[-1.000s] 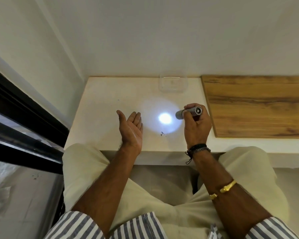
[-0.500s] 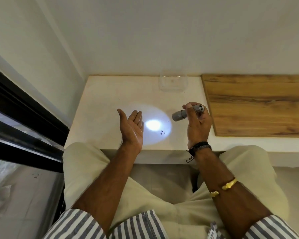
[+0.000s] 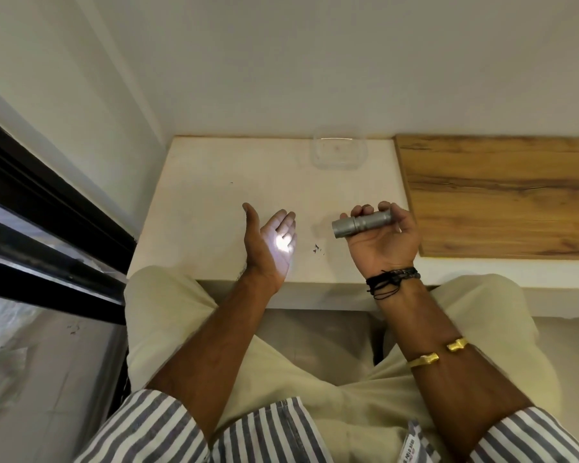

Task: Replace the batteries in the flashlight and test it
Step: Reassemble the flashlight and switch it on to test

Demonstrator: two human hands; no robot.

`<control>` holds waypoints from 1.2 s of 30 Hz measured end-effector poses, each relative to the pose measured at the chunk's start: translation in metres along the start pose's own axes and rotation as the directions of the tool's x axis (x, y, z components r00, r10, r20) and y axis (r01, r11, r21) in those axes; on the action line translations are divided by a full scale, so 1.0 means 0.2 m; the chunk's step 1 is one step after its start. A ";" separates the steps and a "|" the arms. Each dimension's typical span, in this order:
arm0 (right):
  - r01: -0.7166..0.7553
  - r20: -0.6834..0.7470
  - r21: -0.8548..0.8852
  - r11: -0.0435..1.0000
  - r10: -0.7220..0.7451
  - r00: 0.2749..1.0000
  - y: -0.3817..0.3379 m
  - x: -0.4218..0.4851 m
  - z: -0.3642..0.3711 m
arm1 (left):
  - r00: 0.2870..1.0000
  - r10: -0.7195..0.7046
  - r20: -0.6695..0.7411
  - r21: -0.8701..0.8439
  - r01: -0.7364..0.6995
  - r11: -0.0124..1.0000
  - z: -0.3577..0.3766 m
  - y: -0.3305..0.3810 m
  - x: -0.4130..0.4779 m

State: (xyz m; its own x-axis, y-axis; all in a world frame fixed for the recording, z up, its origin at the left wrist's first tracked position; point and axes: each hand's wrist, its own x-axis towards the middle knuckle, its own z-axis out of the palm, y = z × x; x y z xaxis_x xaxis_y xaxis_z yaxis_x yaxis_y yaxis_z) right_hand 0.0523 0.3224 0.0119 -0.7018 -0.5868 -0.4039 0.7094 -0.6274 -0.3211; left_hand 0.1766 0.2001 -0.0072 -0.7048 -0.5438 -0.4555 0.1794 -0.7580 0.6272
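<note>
A small silver flashlight point(image 3: 360, 224) lies level in my right hand point(image 3: 383, 240), whose fingers curl around its rear half. Its head points left. My left hand point(image 3: 270, 244) is held up beside it, palm turned toward the flashlight, fingers apart and holding nothing. A bright spot of light point(image 3: 282, 244) falls on that palm. Both hands hover over the white table point(image 3: 208, 202), a short gap between them.
A clear plastic box point(image 3: 340, 152) sits at the table's back edge against the wall. A wooden board point(image 3: 502, 195) covers the surface to the right. Small dark specks point(image 3: 316, 248) lie between my hands. A black window frame point(image 3: 47, 208) runs along the left.
My right hand has turned the flashlight level, pointing left. The light spot has slid left off the tabletop onto my left palm. My left hand has stayed in place.
</note>
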 end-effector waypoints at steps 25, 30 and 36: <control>-0.090 0.120 -0.040 0.995 0.094 0.988 0.06 -0.05 0.03 | 0.999 0.036 0.001 0.100 -0.036 0.994 -0.02 -0.02 0.01; -0.006 0.055 -0.335 0.942 0.027 0.998 0.09 0.00 -0.02 | 0.936 0.350 0.024 0.721 -0.259 0.643 0.00 -0.05 0.00; 0.251 0.215 -0.901 0.353 -0.138 0.967 0.16 0.02 -0.08 | 0.815 0.543 0.203 0.848 -0.423 0.318 -0.01 -0.07 0.01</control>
State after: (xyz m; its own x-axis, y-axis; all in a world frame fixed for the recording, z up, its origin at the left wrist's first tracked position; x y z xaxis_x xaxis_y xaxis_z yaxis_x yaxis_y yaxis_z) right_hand 0.0723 0.3079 -0.0135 -0.7901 -0.5913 -0.1617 0.1326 0.0928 -0.9868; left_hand 0.1749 0.2083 -0.0181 -0.6162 -0.7815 0.0977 -0.2268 0.2949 0.9282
